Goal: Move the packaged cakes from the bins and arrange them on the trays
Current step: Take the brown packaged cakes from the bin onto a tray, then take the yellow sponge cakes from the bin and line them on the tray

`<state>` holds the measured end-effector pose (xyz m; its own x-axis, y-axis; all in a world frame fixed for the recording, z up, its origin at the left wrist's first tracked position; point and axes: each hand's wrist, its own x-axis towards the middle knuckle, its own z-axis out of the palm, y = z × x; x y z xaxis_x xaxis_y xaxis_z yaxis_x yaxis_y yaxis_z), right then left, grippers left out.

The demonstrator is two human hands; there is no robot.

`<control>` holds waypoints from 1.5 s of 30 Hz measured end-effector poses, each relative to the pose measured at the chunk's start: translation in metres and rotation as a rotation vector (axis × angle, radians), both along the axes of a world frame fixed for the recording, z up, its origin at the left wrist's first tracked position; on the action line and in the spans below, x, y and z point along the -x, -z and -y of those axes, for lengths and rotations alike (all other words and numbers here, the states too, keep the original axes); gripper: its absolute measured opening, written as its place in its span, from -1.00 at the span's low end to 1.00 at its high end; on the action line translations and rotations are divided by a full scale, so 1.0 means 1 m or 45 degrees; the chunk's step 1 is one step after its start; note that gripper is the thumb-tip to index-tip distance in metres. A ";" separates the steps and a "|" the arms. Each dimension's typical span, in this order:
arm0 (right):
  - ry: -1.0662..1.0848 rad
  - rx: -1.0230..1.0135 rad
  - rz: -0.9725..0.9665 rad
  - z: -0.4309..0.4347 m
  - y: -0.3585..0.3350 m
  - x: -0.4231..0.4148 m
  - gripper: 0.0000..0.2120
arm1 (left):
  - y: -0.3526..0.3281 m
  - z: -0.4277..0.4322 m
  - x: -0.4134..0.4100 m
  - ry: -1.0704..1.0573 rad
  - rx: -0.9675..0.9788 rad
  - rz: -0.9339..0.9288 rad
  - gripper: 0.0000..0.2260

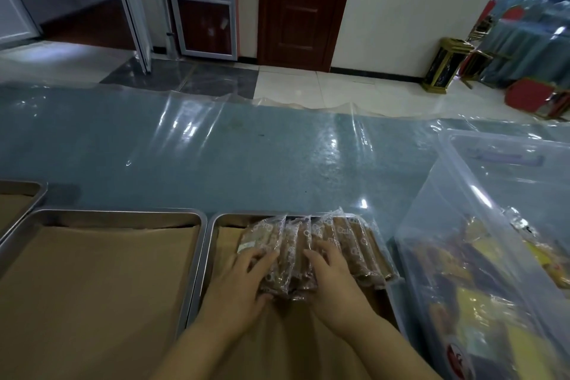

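The packaged cakes (pixel 348 241) lie in a row at the far end of the tray (pixel 213 227) beside the clear bin (pixel 444 213). The left hand (pixel 243 282) curls round the leftmost packets, thumb tucked at their near end, while the right hand (pixel 334 281) presses fairly straight fingers on top.

Bare table (pixel 216 148) lies open beyond the trays (pixel 123 213); the tall clear bin (pixel 447 210) blocks the right.
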<state>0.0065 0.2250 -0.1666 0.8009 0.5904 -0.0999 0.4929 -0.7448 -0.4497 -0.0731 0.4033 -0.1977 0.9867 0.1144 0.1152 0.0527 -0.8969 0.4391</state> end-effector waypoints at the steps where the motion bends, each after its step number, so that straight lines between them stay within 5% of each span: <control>1: -0.018 0.032 0.052 -0.001 0.000 -0.002 -0.29 | -0.001 0.002 -0.004 -0.047 -0.005 0.022 -0.36; 12: -0.065 0.206 0.159 0.000 -0.034 -0.003 -0.43 | -0.021 0.008 -0.011 -0.124 -0.050 -0.182 -0.35; 24: -0.086 0.039 0.440 0.069 -0.166 0.078 -0.67 | -0.118 0.040 0.066 -0.033 0.121 0.299 -0.73; 35: 0.077 -0.098 0.448 0.218 -0.251 0.105 -0.63 | -0.260 0.167 0.091 0.341 0.047 0.442 -0.72; 45: -0.038 0.462 0.239 0.357 -0.221 0.011 -0.55 | -0.255 0.308 0.019 0.481 -0.228 0.149 -0.67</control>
